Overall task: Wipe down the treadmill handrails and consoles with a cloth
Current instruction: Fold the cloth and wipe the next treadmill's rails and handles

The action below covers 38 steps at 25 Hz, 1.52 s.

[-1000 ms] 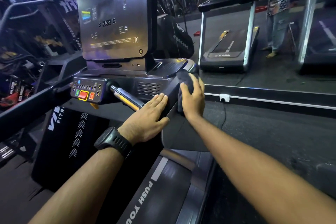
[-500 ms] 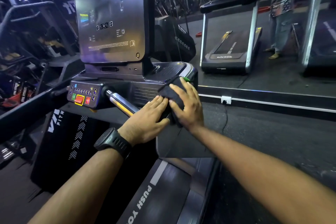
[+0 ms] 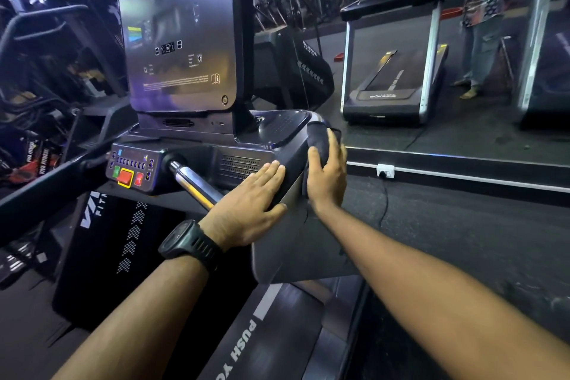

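The right hand (image 3: 327, 173) presses the dark cloth (image 3: 317, 136) against the console's (image 3: 179, 40) right front corner, fingers nearly straight. The left hand (image 3: 246, 203) lies flat just beside it on the handrail (image 3: 294, 160), fingers straight and together.

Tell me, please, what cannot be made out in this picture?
Dark folded cloth: head view, mostly under the right hand.
Small print on the glossy black console screen: too small, blurred.
White lettering on the dark treadmill deck: cut by bottom edge.
Far person in patterned shirt: cut by top edge.
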Tool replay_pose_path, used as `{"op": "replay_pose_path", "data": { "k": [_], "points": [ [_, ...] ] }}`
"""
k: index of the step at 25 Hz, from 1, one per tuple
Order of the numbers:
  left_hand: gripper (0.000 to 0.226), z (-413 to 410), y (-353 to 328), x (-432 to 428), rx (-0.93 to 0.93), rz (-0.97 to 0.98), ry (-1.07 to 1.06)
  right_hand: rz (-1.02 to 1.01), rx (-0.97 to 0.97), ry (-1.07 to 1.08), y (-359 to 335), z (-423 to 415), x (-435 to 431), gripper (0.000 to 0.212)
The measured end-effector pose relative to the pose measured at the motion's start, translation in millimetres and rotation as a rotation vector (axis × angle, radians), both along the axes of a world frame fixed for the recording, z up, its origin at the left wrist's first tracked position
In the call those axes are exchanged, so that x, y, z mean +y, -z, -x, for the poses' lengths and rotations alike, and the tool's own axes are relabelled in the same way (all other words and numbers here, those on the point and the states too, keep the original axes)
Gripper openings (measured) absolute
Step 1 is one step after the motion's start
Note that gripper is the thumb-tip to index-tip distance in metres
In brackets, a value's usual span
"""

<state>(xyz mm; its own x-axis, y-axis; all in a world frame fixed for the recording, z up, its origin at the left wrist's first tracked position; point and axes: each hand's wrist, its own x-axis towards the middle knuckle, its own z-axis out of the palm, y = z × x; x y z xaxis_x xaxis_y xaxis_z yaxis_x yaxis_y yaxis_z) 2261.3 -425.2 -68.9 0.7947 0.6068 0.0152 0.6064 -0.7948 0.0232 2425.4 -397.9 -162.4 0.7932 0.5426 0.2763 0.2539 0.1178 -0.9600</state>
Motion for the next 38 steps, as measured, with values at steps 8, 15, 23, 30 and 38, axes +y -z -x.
{"op": "replay_pose_path", "data": {
  "k": [8, 15, 23, 30, 38],
  "points": [
    [0.073, -20.4, 0.8, 12.7, 0.004, -0.004, -0.024, -0.051, 0.025, -0.024, 2.8, -10.9, 11.4, 0.058],
    [0.074, -39.1, 1.0, 22.8, 0.011, -0.017, -0.021, -0.077, -0.047, -0.059, 4.3, -35.4, 23.5, 0.060],
    [0.073, -53.3, 2.1, 35.3, 0.014, -0.025, 0.004, -0.039, -0.014, -0.143, -5.7, -74.3, 47.8, 0.054],
    [0.071, -61.3, 2.8, 35.5, 0.036, -0.097, 0.031, 0.168, 0.410, -0.159, 7.6, -54.3, 29.8, 0.052],
    [0.048, -48.7, -1.5, 9.0, -0.172, 0.010, 0.118, -0.011, 0.241, -0.089, 1.8, 4.5, -39.0, 0.045]
  ]
}}
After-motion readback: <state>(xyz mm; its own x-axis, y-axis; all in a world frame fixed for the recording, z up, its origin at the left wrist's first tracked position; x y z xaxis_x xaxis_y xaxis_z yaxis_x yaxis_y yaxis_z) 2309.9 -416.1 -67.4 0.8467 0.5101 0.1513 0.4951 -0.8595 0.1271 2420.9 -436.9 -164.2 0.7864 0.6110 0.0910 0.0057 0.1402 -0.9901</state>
